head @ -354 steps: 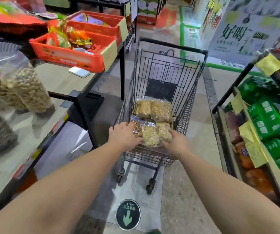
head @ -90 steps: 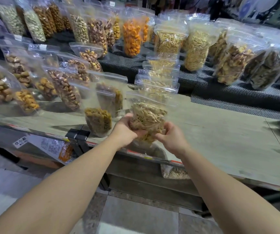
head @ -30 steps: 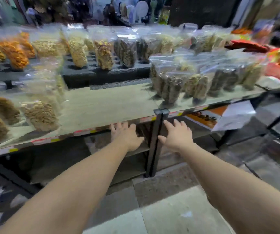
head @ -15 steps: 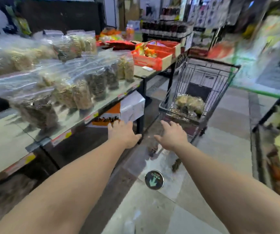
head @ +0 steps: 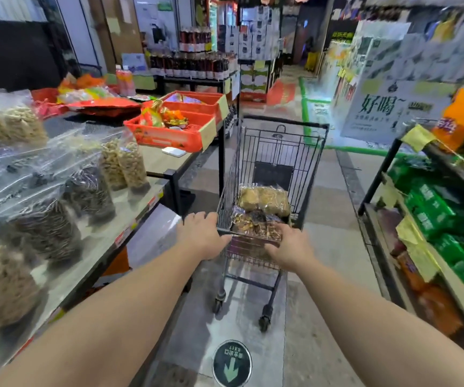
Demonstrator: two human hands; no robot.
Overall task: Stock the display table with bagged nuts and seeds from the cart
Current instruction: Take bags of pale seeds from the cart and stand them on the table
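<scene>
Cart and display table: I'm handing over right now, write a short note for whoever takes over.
Left hand: at the cart's near rim, open, holding nothing.
Right hand: reaching onto the nearest bag in the cart, not yet gripping.
A second bag lies behind it.
Done: display table on the left already holds many bagged nuts and seeds.
Left: lift both cart bags out and stand them on the table.

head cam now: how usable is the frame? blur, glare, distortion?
Head view: cart and bags in it fairly sharp at centre; upper right signage smeared by motion blur; glare on the clear bags on the display table; wide-angle bends the edges.
</scene>
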